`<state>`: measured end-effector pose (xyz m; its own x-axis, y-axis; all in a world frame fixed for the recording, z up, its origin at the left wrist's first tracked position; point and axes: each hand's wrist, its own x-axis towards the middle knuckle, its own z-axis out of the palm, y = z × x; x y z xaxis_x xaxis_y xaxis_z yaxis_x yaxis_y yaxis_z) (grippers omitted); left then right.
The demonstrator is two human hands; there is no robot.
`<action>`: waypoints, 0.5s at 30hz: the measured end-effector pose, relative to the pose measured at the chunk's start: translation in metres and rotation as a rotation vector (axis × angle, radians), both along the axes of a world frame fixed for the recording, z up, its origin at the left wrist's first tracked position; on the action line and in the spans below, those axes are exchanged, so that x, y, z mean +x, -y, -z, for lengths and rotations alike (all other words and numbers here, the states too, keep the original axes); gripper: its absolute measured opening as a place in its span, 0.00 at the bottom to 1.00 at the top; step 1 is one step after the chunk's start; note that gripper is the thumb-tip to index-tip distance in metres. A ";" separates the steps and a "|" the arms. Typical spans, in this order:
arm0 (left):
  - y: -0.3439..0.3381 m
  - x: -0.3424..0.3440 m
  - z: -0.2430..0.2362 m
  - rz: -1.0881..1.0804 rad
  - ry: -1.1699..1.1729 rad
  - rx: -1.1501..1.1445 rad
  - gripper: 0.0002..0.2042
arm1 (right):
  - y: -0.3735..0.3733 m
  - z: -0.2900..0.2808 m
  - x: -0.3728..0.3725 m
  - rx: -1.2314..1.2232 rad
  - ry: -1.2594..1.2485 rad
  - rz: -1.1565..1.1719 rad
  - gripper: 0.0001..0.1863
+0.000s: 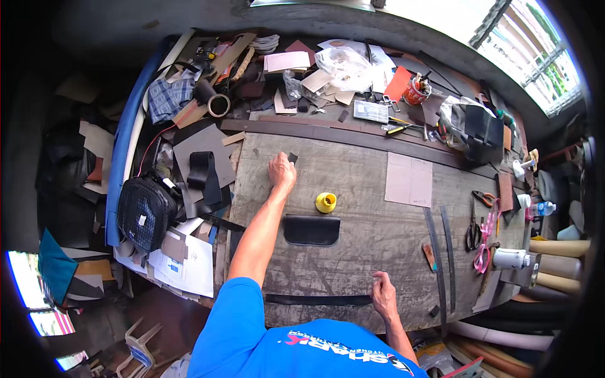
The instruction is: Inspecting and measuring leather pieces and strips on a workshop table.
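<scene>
My left hand [282, 170] reaches to the back left of the worn table, fingers closed on a small dark piece [292, 158]. My right hand [383, 291] is near the front, beside the end of a long black strip [318, 300], its fingers loosely bent and apart, with nothing visible in them. Between my hands are an open yellow container [326, 202] and a black flap-shaped piece [312, 230] lying flat. A pale square sheet [408, 178] lies to the right, near two narrow dark strips [432, 252].
Scissors [472, 237], pliers [484, 198] and a white can [510, 257] line the right side. Leather scraps, tools and a red tub [417, 88] crowd the back. A black bag [147, 209] sits left; rolls [558, 247] are stacked right. A plastic chair [142, 349] stands below.
</scene>
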<state>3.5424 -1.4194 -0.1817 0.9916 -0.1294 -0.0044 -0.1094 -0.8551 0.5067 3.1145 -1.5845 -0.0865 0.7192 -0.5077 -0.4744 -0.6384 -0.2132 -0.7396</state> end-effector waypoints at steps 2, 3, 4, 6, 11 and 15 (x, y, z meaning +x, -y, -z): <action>-0.005 -0.001 0.009 0.022 0.050 -0.066 0.14 | -0.001 -0.008 0.008 0.059 0.017 0.042 0.06; -0.009 -0.005 0.008 0.036 0.104 -0.130 0.13 | -0.002 -0.007 0.009 0.130 0.026 0.036 0.06; -0.007 -0.013 -0.008 0.046 0.107 -0.134 0.13 | 0.000 -0.010 0.015 0.195 0.039 0.034 0.07; -0.020 -0.042 -0.049 -0.014 -0.106 -0.475 0.11 | -0.010 -0.023 0.033 0.238 0.089 0.027 0.08; -0.044 -0.152 -0.143 0.041 -0.324 -0.884 0.08 | -0.030 -0.080 0.094 0.072 0.463 -0.205 0.08; -0.054 -0.230 -0.212 0.075 -0.409 -1.131 0.07 | -0.055 -0.146 0.125 -0.080 0.643 -0.290 0.10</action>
